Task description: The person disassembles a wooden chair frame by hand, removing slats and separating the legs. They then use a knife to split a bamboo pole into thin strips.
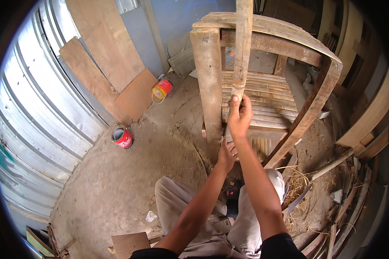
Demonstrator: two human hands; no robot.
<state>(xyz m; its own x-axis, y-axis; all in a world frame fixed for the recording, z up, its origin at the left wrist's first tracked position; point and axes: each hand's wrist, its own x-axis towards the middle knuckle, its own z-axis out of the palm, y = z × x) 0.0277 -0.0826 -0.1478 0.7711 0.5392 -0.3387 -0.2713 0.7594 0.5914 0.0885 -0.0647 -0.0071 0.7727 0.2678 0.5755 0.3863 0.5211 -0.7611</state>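
A long, flat bamboo slat [243,47] rises upright in front of me. My right hand [240,118] is closed round its lower end, with the thumb pressed on its face. Lower and slightly to the left, my left hand [227,154] is closed beside the inner side of a wooden post. A thin dark edge shows just above its fingers, but what it grips is too hidden to name. Just beyond both hands stands a wooden frame [208,73] with thick posts. Bamboo strips [263,97] lie side by side across it as a slatted surface.
A red paint can [124,139] and a tipped red and yellow can [162,88] are on the floor at left. Plywood sheets [110,43] lean against the wall beside corrugated metal [34,116]. Scrap wood [350,207] and shavings [304,190] lie at right.
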